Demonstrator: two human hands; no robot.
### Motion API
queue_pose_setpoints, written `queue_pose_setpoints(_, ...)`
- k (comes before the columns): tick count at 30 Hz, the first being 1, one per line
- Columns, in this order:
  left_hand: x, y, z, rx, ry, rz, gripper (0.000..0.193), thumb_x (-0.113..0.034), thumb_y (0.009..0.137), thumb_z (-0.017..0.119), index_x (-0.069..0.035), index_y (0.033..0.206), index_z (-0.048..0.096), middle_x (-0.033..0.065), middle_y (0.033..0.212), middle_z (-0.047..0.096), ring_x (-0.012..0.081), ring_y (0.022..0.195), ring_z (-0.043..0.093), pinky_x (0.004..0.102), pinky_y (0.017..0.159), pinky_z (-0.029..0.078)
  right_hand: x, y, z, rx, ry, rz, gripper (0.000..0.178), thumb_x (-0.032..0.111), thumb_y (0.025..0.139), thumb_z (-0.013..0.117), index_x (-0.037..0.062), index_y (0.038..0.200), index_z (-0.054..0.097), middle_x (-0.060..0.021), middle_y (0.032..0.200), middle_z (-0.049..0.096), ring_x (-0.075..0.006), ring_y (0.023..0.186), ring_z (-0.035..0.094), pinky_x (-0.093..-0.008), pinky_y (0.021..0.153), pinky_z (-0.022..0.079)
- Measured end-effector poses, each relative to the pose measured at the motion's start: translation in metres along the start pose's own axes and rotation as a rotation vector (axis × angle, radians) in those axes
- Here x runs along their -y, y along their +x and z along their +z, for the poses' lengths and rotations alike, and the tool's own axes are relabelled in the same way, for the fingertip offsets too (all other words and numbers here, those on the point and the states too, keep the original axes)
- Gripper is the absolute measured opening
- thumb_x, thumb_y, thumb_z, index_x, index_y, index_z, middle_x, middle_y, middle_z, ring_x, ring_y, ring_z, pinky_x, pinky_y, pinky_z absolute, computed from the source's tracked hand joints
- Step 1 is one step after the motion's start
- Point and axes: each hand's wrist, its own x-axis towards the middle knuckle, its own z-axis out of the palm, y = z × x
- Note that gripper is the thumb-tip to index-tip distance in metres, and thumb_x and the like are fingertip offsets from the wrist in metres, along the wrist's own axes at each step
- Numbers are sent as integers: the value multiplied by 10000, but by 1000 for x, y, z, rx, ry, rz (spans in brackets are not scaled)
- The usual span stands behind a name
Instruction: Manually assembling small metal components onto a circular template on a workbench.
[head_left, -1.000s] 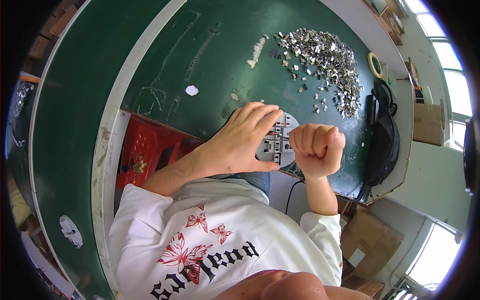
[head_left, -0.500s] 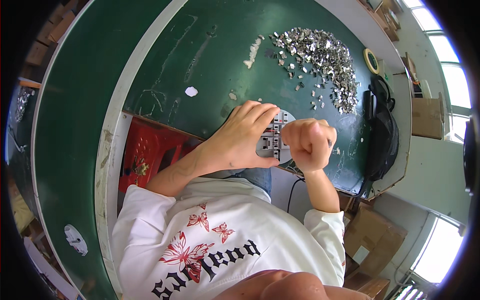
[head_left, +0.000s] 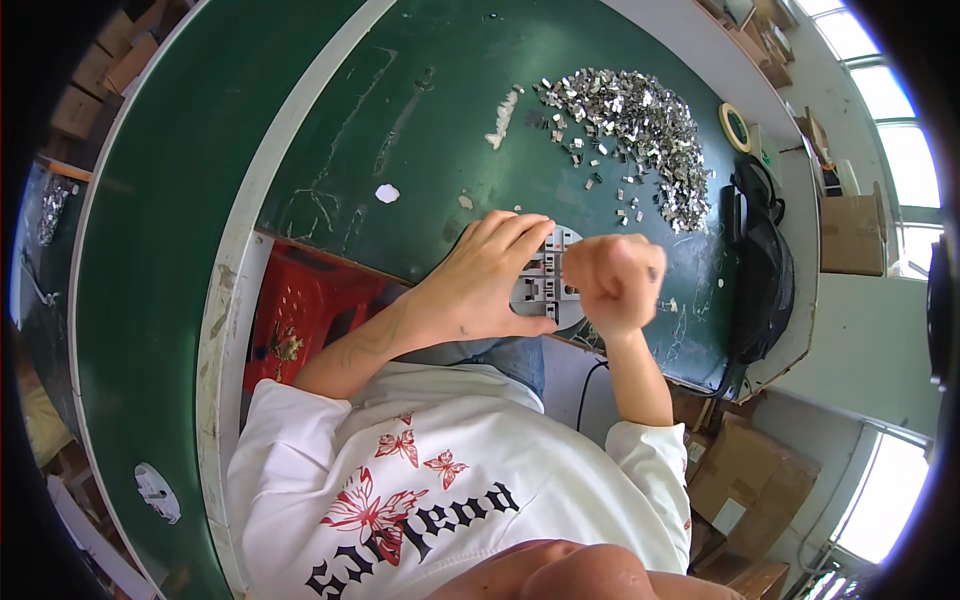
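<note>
My left hand [head_left: 485, 275] grips a round grey plastic disc [head_left: 564, 314] at the near edge of the green table, its fingers at the far rim and its thumb at the near rim. Slots and small metal pieces, with some red and dark parts, show on the disc's face. Over the disc's right side my right hand [head_left: 615, 285] is curled closed, knuckles up and slightly blurred. Whatever its fingers hold is hidden beneath it. A large heap of small shiny metal clips [head_left: 650, 135] lies on the table beyond my hands.
A black bag [head_left: 760, 260] and a tape roll [head_left: 734, 128] lie at the table's right side. Below the table edge on the left is a red plastic stool [head_left: 305, 305]. Another round white plastic piece [head_left: 157, 492] rests on the green surface at far left.
My right hand has shifted slightly left and turned a little over the disc. The left hand keeps its grip on the disc. The whole view has shifted slightly.
</note>
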Motion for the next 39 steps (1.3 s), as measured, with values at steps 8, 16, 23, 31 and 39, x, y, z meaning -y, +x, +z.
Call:
queue_pose_setpoints(8,-4,1,2,36,84,-9,1066,-436,668,862,46,1453,324,176,1475,370,354,1333,360,457,1118,314,11,7,14,-219,111,165,412,253,1022,430,88,660,321,-29,604,348,-112,490,258,-273,414,269)
queue_pose_setpoints(16,-4,2,2,55,79,-26,1069,-418,661,869,39,1457,319,172,1475,371,353,1340,355,462,1121,302,0,6,21,-251,-15,85,412,229,1046,398,81,668,322,-31,594,350,-89,488,264,-253,411,256)
queue_pose_setpoints(23,-4,6,-1,72,70,-36,1041,-383,656,874,44,1439,338,180,1464,377,363,1335,358,463,1118,308,-13,6,18,-242,-275,5,420,226,1047,389,84,660,312,-29,550,327,-88,466,237,-250,400,239)
queue_pose_setpoints(31,7,2,-33,-150,132,-39,991,-366,642,888,49,1397,398,216,1381,449,370,1291,417,443,1091,368,13,10,-18,-348,387,-77,428,241,1037,398,99,649,290,-16,540,302,-89,439,229,-259,379,213)
queue_pose_setpoints(39,86,15,-189,-741,611,-524,905,-456,652,863,67,1297,502,268,1260,558,423,1218,482,480,986,446,20,14,-53,-359,102,-63,415,201,1030,417,99,646,297,-15,539,301,-88,433,222,-250,377,208)
